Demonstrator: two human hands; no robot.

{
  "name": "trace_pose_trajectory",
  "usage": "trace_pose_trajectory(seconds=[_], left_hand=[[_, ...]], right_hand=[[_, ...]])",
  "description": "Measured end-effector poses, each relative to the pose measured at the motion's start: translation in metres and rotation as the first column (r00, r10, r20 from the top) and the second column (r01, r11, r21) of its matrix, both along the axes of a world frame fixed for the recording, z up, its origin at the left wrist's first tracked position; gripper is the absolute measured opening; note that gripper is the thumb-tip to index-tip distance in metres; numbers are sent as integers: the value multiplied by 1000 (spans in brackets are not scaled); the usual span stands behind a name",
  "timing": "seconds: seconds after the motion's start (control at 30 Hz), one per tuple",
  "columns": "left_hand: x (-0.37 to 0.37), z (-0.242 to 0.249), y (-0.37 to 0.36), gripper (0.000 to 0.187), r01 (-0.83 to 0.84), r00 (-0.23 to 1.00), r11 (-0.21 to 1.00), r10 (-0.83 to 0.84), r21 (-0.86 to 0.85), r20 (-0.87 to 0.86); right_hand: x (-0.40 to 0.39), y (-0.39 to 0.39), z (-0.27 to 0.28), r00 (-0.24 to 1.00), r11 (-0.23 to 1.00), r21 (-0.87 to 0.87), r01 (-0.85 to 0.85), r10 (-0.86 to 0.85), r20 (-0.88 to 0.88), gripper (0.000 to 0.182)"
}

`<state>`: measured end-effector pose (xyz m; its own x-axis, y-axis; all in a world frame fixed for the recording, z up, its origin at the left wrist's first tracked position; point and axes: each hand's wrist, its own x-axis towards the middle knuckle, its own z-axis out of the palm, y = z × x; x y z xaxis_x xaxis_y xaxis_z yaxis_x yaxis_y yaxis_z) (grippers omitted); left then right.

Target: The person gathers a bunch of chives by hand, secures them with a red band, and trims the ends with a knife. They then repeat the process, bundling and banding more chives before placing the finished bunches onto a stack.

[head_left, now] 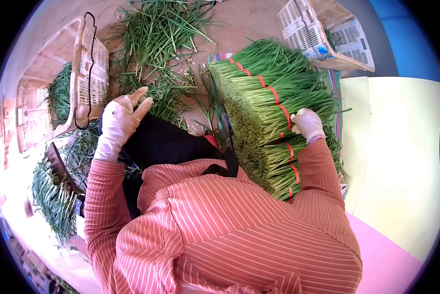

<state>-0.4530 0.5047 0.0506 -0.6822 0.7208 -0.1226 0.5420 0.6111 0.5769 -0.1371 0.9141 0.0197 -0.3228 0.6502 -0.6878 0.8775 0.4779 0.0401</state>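
Observation:
A large stack of garlic chive bundles (259,98), tied with red bands (280,104), lies to my right with its pale cut ends toward me. My right hand (309,124), in a white glove, rests on the stack with its fingers curled at the top of one bundle beside the red band. On the other side, my left hand (119,122), also gloved, is raised over my dark-clad lap beside a crate. Its forefinger and thumb are stretched out and apart, and nothing shows between them.
Loose green leaves (163,34) lie heaped on the floor ahead. A pale plastic crate (95,63) with a black wire handle holds greens at the left; another crate (298,29) stands at the upper right. More chives (55,196) lie at the lower left.

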Motion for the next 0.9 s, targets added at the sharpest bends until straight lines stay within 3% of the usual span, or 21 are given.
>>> trace_pose_trajectory(seconds=[0.03, 0.07, 0.1, 0.13, 0.2, 0.23, 0.27, 0.3, 0.33, 0.4, 0.43, 0.47, 0.5, 0.63, 0.73, 0.83, 0.9], left_hand=[[0, 2, 0, 38, -6, 1000, 1000, 6, 2, -4], [1, 6, 1, 38, 4, 1000, 1000, -4, -27, -20], [2, 7, 0, 38, 13, 999, 998, -15, -57, -33], [2, 4, -1, 38, 10, 999, 998, -11, -59, -31], [0, -2, -2, 37, 39, 992, 999, -41, -19, -118], [0, -1, -1, 37, 37, 992, 999, -39, -20, -119], [2, -1, 0, 37, 24, 991, 998, -31, -54, -132], [2, 0, -1, 37, 11, 989, 996, -24, -89, -146], [0, -2, -3, 37, 7, 989, 996, -20, -92, -146], [-1, -8, -5, 37, 28, 984, 999, -35, -43, -177], [-1, -8, -4, 37, 27, 984, 999, -35, -45, -176], [0, -6, -3, 37, 22, 984, 998, -31, -52, -177], [1, -4, -2, 37, 14, 984, 998, -25, -59, -177], [4, -1, -3, 38, 5, 979, 992, -31, -125, -203], [3, -7, -6, 37, 33, 972, 999, -39, -31, -233], [6, -1, -5, 37, 29, 965, 999, -39, -39, -259], [6, 0, -3, 37, 29, 961, 996, -50, -80, -273]], right_hand=[[-1, -2, 5, 1000, 1000, 2, -6, 6, -4, 40], [0, -8, 17, 910, 978, -93, 186, -207, -358, 36], [-1, -12, 29, 661, 913, -250, 322, -406, -631, 32], [-3, -15, 41, 395, 885, -318, 340, -441, -806, 26], [-1, 11, 46, 126, 843, -255, 474, -351, -928, 25], [2, 23, 51, 66, 843, -142, 519, -205, -977, 24], [6, 40, 58, 92, 790, -138, 597, -238, -967, 24], [9, 45, 57, 450, 791, 397, 464, 175, -876, 38], [9, 43, 60, 682, 570, 805, 164, 524, -510, 55], [9, 31, 56, 704, 654, 616, -439, 676, -216, 93], [5, 11, 50, 780, 749, 477, -460, 597, -185, 110], [-22, -22, 65, 718, 664, 281, -693, 673, 180, 120], [-26, -36, 60, 640, 595, 238, -768, 727, 248, 123], [-18, -37, 1, 522, 471, 234, -851, 811, 266, 124], [-11, -23, -8, 521, 472, 282, -835, 843, 134, 124], [-22, -18, 18, 607, 598, 114, -793, 793, 59, 111], [-21, -13, 11, 584, 574, 116, -810, 807, 89, 111]])
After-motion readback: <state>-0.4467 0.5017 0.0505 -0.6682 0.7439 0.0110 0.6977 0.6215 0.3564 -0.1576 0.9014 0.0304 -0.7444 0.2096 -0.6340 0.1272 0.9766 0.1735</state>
